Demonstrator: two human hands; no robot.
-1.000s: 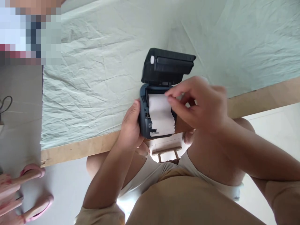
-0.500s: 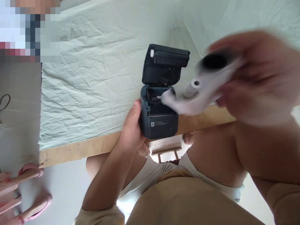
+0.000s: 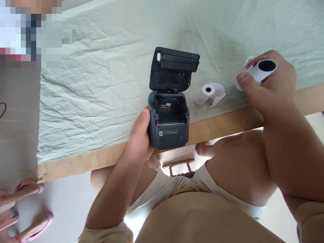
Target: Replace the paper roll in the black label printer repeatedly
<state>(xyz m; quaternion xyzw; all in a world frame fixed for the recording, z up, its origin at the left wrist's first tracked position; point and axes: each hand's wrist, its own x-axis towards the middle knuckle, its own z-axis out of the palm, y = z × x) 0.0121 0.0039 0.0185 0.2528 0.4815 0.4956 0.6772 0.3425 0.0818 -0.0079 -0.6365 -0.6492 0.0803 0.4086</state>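
My left hand [image 3: 140, 135] grips the left side of a dark portable printer [image 3: 170, 135] at the table's front edge. The printer's lid [image 3: 173, 71] stands raised, and its paper bay [image 3: 170, 109] holds no roll. To the right, my right hand [image 3: 273, 81] is closed round a white tube [image 3: 260, 71] with a wide dark opening, with some crumpled paper beside it. Between the printer and that hand lies a small white paper roll [image 3: 208, 92], its loose end curling to the right.
A pale green cloth [image 3: 101, 74] with wrinkles covers the table, whose wooden edge [image 3: 83, 162] runs along the front. A person is partly in view at the upper left. Feet in pink slippers [image 3: 37, 226] are at the lower left.
My right hand has moved right, away from the printer, with the white tube and paper in it. The small roll, partly covered before, now shows fully. My left hand still holds the printer.
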